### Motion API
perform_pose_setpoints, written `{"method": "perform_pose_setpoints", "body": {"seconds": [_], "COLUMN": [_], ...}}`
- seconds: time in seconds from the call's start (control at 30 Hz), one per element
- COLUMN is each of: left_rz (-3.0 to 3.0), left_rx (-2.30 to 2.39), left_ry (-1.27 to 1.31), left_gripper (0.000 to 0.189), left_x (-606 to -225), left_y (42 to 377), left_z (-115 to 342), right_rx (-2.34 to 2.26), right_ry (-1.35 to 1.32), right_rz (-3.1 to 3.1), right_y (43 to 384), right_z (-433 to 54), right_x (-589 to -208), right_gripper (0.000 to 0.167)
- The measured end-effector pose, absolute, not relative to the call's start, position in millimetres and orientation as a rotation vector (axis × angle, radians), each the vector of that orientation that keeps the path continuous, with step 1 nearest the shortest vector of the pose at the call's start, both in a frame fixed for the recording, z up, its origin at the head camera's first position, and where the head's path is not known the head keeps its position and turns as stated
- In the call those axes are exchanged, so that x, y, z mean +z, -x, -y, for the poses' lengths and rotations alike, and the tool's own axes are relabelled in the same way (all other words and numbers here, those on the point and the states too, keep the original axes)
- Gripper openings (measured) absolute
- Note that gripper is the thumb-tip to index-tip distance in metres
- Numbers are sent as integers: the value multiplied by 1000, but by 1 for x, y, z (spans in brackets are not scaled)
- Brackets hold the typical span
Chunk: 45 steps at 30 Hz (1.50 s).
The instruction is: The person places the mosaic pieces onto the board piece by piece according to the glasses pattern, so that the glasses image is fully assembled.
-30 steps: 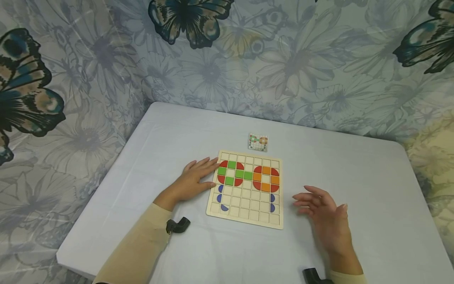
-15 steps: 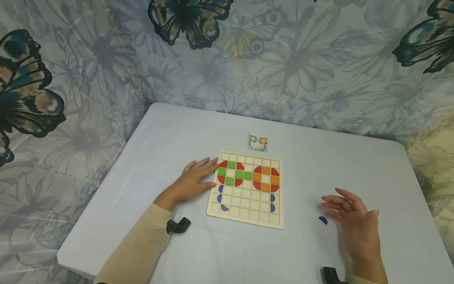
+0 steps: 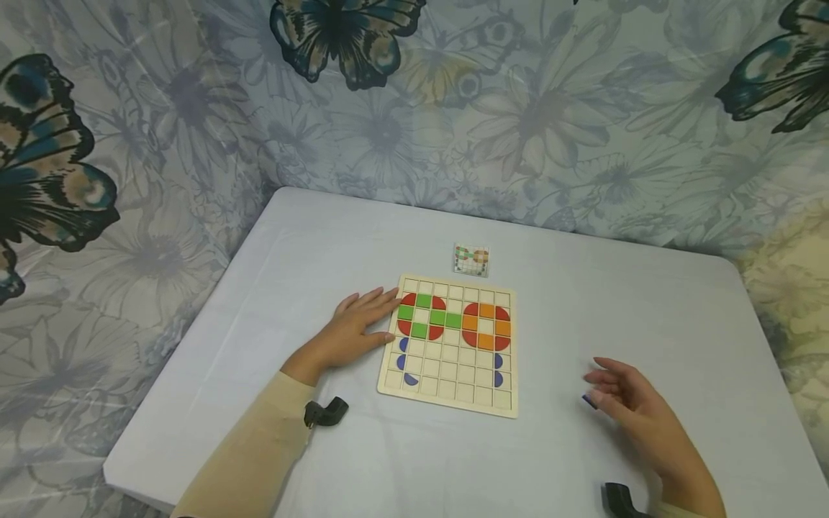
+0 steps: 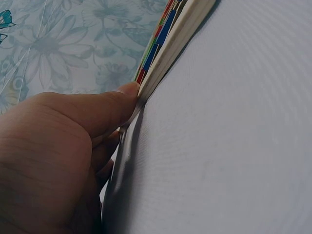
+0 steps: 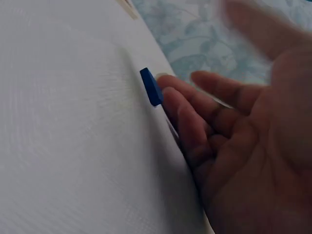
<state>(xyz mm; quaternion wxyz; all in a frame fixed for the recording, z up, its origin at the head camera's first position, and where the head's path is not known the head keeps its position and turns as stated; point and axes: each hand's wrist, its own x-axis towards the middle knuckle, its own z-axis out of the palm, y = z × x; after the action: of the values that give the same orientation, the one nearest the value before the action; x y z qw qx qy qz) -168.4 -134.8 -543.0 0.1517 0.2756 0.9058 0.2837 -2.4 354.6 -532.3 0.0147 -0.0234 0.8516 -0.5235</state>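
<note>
My left hand (image 3: 350,331) lies flat with its fingers outstretched at the left edge of the square wooden grid board (image 3: 447,403). Its thumb touches the board's side (image 4: 161,63) in the left wrist view. Red, green and orange tiles form two rounded rings on the board, and several blue half-round tiles line its lower sides. Right of the board, my right hand (image 3: 641,410) is beside a loose blue half-round tile (image 5: 151,87). In the right wrist view its fingers are loosely bent near that tile, with the blurred thumb held apart. The thumb partly covers the tile in the head view.
A small pattern card (image 3: 471,260) lies behind the board. The white-covered table (image 3: 324,237) meets a flowered, butterfly-printed cloth at the back and left. A black wrist-camera mount (image 3: 326,411) sits at the left sleeve, another (image 3: 620,500) below the right hand.
My right hand has moved right, away from the board, and turned with its thumb towards the loose blue tile. That tile came into view beside the fingers. The left hand stayed still.
</note>
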Motion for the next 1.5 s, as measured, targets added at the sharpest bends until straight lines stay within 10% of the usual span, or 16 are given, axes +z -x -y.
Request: {"method": "perform_pose_setpoints", "body": {"seconds": [1.27,1.5], "left_rz": [-2596,-2594], "left_rx": [821,830], "left_ry": [-802,-803], "left_gripper": [73,74], "left_x": [-541,-540], "left_y": [168,168], "left_z": [135,135], "right_rx": [-921,-880], "right_ry": [-281,-297], "right_rz": [-2869,-2832], "right_y": [5,4], "right_z": [-346,-354], "right_x": [-521,-520], "right_gripper": [8,32]}}
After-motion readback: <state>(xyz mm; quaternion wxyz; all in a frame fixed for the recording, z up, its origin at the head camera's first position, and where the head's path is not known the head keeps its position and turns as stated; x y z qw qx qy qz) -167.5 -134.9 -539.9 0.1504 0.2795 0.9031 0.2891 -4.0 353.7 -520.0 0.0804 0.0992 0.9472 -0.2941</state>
